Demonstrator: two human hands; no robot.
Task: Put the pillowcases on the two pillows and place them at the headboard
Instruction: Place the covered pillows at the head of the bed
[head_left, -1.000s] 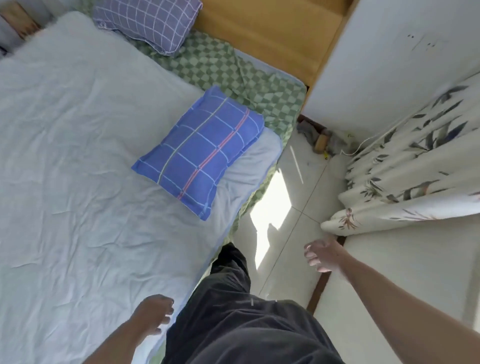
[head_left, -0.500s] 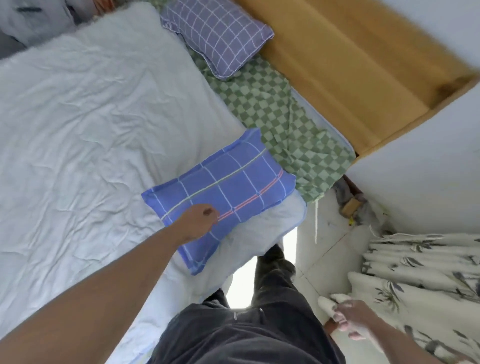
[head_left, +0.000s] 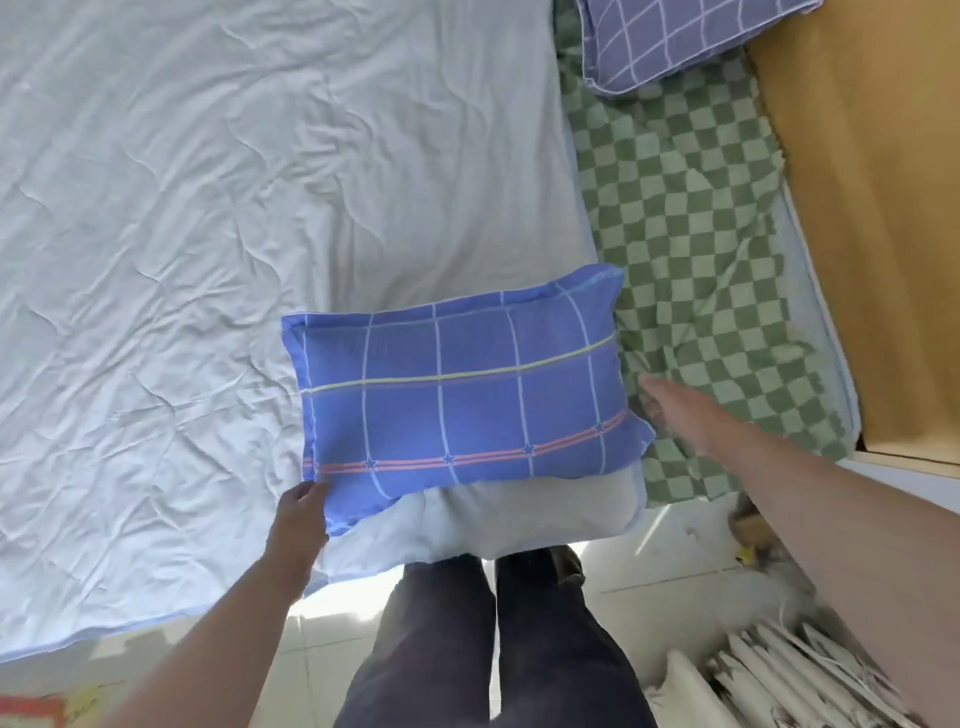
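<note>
Our left hand (head_left: 298, 514) gripped the blue pillow (head_left: 462, 400) at its seven o'clock corner, fingers curled under the edge. Our right hand (head_left: 680, 415) reached in at three o'clock, fingers straight, blurred. The purple pillow (head_left: 670, 36) lay at one o'clock beside the headboard (head_left: 878, 234).

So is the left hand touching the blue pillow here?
Touching. The head view shows the left hand meeting the blue pillow at its near-left corner, with no gap visible between them.
</note>
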